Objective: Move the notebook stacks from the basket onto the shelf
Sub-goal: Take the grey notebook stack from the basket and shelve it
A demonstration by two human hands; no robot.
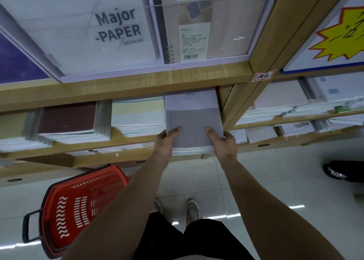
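Left hand (167, 139) and right hand (223, 141) grip the stack (192, 121) edgewise, thumbs on top, to slide it squarely into the shelf (126, 78) at 12 o'clock. Basket (82, 206) at 8 o'clock, apparently empty.

Pale glossy floor tiles (275, 181) mirror light streaks below the wooden shelving upright (266, 46), which bears a red-bordered label (264, 76), a yellow starburst sign (338, 37) to its right.

The pale wood-grain shelf board (126, 78) looks smooth and matt, perhaps laminate. Just under it, the grey paper-covered notebook stack (192, 121) has a matt cover. Above it, the white "Major PAPER" pad (88, 33) shines under clear plastic film. Below it, the red slotted plastic basket (82, 206) has a slight sheen and stands on glossy pale floor tiles (275, 181).
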